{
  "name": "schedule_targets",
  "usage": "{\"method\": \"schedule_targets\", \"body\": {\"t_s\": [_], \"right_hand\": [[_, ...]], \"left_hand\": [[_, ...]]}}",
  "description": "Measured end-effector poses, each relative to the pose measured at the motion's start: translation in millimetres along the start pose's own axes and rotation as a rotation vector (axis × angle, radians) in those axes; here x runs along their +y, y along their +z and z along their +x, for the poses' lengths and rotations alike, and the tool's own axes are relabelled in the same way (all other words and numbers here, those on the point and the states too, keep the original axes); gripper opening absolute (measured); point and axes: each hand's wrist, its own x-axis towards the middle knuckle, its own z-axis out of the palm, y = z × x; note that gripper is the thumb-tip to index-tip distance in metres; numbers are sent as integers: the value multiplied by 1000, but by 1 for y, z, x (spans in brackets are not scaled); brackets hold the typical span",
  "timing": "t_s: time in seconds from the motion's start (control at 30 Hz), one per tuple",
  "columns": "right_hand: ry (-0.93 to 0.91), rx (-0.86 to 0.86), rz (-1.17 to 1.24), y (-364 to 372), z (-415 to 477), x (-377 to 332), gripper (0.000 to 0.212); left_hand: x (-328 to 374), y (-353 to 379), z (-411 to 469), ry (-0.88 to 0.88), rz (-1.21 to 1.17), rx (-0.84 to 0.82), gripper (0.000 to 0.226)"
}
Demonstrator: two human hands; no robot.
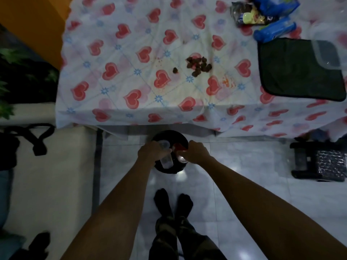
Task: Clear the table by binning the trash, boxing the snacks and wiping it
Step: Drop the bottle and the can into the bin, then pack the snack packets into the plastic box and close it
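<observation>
1. Left hand (150,152) is closed around a clear plastic bottle (166,158), holding it over the black bin (170,136) on the floor just below the desk edge.
2. Right hand (195,153) grips a can (181,158) with a silvery top, and something red shows at its fingers; both hands are close together above the bin's mouth.
3. On the desk (131,62), covered in a cloth with red hearts, a small heap of dark brown crumbs (199,65) lies near the middle, with one stray piece just to its left.
4. An orange smear (228,82) marks the cloth near the crumbs, toward the near edge.
5. At the far right corner lie blue snack packets (274,29) and a dark packet with yellow print (246,15), touching one another.
6. A dark green cloth (298,72) lies flat at the right side of the desk, with a clear plastic box (327,53) resting on its far corner.
7. The person's feet in dark socks stand on pale floor tiles below the bin.
</observation>
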Motion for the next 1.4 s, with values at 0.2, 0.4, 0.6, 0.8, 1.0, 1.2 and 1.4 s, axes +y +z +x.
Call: {"method": "schedule_targets", "body": {"t_s": [0.2,0.4,0.6,0.8,1.0,1.2,1.4], "right_hand": [[-3,0,-64,-6,2,-5,52],[-43,36,-101,-29,-8,-18,52],[-181,160,-114,-85,-35,-45,41],[-160,330,-161,-167,-69,-78,52],[-126,486,-172,-240,-106,-85,56],[-87,568,-175,-302,-135,-59,58],[10,631,-163,-355,-130,-2,42]], "left_hand": [[1,-15,9,69,115,53,71],[11,-38,-1,170,254,183,77],[40,-86,-43,363,222,388,71],[87,-153,-88,405,336,472,66],[138,-202,-136,501,350,583,60],[200,-219,-167,615,379,658,59],[275,-208,-162,667,428,659,63]]}}
